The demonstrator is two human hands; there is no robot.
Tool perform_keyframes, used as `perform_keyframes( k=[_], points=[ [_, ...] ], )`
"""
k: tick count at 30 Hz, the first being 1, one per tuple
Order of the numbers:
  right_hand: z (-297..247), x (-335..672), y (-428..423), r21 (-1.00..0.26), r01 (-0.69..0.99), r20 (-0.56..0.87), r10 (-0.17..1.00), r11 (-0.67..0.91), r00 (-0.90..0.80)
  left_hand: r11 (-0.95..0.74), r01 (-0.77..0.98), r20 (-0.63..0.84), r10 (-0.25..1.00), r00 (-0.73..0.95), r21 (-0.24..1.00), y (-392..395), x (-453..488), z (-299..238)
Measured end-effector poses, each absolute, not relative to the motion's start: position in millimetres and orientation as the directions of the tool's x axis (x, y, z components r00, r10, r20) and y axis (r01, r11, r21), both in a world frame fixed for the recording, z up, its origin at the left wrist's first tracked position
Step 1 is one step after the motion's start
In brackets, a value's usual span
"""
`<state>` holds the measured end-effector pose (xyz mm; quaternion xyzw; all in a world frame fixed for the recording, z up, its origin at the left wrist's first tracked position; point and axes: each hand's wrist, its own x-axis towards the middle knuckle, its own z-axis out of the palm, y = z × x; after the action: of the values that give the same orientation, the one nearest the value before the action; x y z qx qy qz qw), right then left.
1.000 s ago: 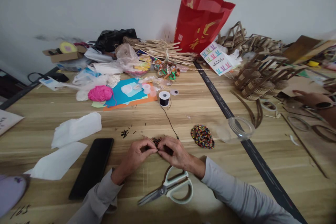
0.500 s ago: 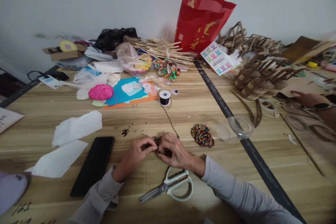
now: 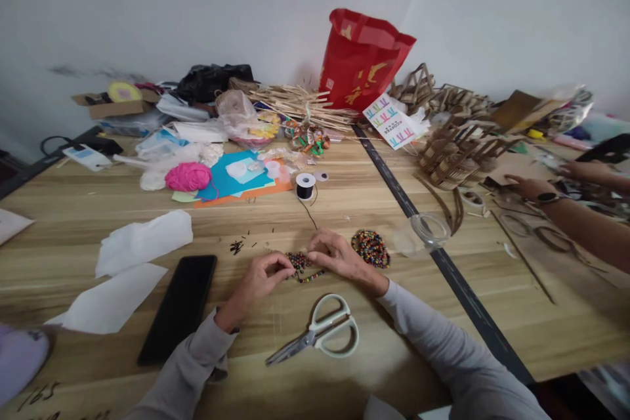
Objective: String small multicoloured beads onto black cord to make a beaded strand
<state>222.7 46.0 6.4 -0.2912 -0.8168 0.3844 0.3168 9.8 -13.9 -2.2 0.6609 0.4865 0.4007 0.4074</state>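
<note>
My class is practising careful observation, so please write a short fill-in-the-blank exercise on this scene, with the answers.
1. The ball of yarn is ____.
2. In the picture, the black phone lies to the ____ of the scissors.
3. The tall bag is mainly ____.
4. Of the left hand and right hand, the ____ is nearer the larger heap of beads.

Missing words: pink; left; red; right.

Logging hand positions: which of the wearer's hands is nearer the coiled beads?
Right. The right hand is just left of the coiled beads; the left hand is farther left, across the smaller bead cluster.
</note>
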Motion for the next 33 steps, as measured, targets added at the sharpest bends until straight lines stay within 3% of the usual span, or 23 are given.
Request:
perform_keyframes(
  k=[9,16,22,33],
  points=[
    [16.7,222.6,52.7,-0.932,0.156,0.211,0.841,0.326,-0.499,-0.236,0.276,0.181,0.961,0.211,0.932,-12.5,9.7,-4.9],
    [-3.7,206.7,34.4,-0.980,0.015,0.144,0.757,0.199,-0.638,-0.269,0.304,0.216,0.956,0.197,0.914,-13.0,9.9,-4.4],
    [-20.1,198.0,19.0,-0.908,0.082,0.284,0.747,0.410,-0.601,-0.280,0.313,0.221,0.952,0.212,0.908,-13.3,11.6,-5.9],
    [-25.1,197.1,22.1,-0.824,0.074,0.426,0.701,0.561,-0.572,-0.251,0.351,0.182,0.959,0.217,0.902,-13.5,10.9,-6.2]
  ],
)
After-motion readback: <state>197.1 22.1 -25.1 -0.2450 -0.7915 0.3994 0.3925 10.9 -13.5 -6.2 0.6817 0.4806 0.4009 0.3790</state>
